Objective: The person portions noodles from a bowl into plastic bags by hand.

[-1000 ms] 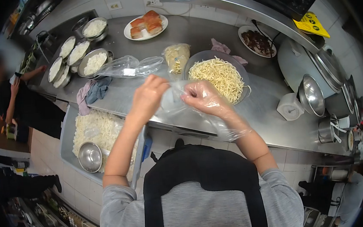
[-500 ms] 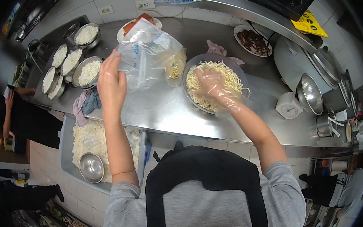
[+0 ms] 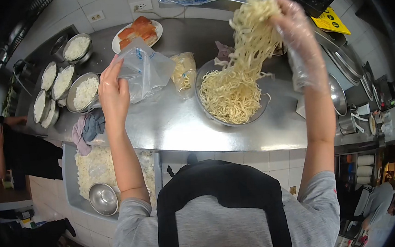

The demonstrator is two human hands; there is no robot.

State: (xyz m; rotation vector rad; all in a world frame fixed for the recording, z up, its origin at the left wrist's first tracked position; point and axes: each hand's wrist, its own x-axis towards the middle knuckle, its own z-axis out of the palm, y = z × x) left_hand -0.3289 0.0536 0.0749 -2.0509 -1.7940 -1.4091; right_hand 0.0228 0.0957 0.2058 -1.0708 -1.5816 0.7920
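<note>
My right hand, in a clear plastic glove, is raised with its fingers closed on a large clump of noodles. Long strands hang from it to the noodles below in the round bowl on the steel counter. My left hand pinches the edge of a clear plastic bag with blue print, holding it upright over the counter. Between that bag and the bowl stands a smaller clear bag of noodles. Behind the open bag lies a white plate of reddish-brown meat.
Several metal bowls of rice crowd the counter's left side, near crumpled cloths. Below the counter edge sits a grey tub of rice with a metal bowl in it. Another person stands at left; one more is at lower right.
My right hand has risen out of the bowl toward the upper right, lifting a clump of noodles. My left hand still holds the bag, which has tilted left and no longer covers the meat plate.
</note>
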